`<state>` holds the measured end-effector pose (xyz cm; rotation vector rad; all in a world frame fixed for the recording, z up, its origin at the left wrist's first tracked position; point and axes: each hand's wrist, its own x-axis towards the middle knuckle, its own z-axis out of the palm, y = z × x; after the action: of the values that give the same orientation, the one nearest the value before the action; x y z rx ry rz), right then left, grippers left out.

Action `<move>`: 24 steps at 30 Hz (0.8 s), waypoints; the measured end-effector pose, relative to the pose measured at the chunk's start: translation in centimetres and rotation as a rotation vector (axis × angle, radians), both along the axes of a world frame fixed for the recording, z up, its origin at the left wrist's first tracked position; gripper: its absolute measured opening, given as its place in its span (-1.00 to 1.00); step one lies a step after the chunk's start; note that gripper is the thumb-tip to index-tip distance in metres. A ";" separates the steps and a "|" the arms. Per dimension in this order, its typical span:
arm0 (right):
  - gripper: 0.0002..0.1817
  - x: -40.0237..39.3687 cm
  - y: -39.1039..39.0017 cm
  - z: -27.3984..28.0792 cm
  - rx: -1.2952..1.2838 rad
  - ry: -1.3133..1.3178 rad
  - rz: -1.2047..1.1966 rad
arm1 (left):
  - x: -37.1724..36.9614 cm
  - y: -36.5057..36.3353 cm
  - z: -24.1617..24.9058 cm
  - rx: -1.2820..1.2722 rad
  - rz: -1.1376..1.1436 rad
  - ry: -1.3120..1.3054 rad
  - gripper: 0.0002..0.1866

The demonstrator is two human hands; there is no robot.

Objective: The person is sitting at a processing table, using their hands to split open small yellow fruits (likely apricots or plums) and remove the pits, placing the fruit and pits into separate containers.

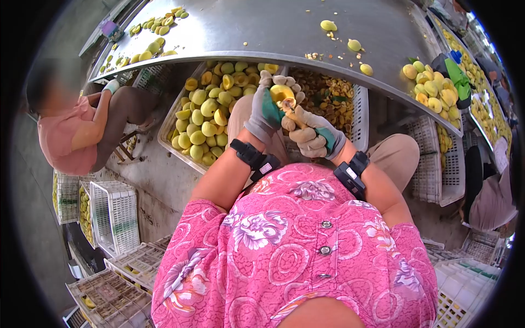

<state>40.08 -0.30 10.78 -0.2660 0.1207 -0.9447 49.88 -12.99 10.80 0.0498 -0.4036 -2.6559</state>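
Both of my hands wear grey-and-green work gloves. My left hand is closed around a halved yellow peach, its cut face turned up toward me. My right hand grips a pitting tool with a light-coloured handle, and its working end meets the peach near the pit cavity. The tip is too small to make out. Below and left of my hands, a crate holds many greenish-yellow peach halves. Right of it, another crate contains brown pits and scraps.
A metal table spans the front, with a peach pile at right and halves at left. A person in a pink shirt sits at left. White crates stand on both sides. A green object sits at the right table edge.
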 end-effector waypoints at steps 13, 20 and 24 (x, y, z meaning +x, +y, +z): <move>-0.46 -7.2 2.6 -10.2 -0.123 2.259 0.059 | 19.4 -12.0 -10.6 -2.009 0.975 -1.611 -0.60; -0.38 -8.8 3.5 -1.5 -0.079 2.057 0.083 | 15.7 -11.2 -3.2 -1.972 0.911 -1.641 -0.42; -0.50 -10.4 3.0 -0.5 -0.122 1.928 -0.375 | 2.2 -12.1 6.2 -1.916 0.842 -1.093 -0.44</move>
<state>29.66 2.66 10.30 -1.2284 1.9238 -0.7460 52.09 -25.12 16.99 0.7713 -2.2461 -0.4508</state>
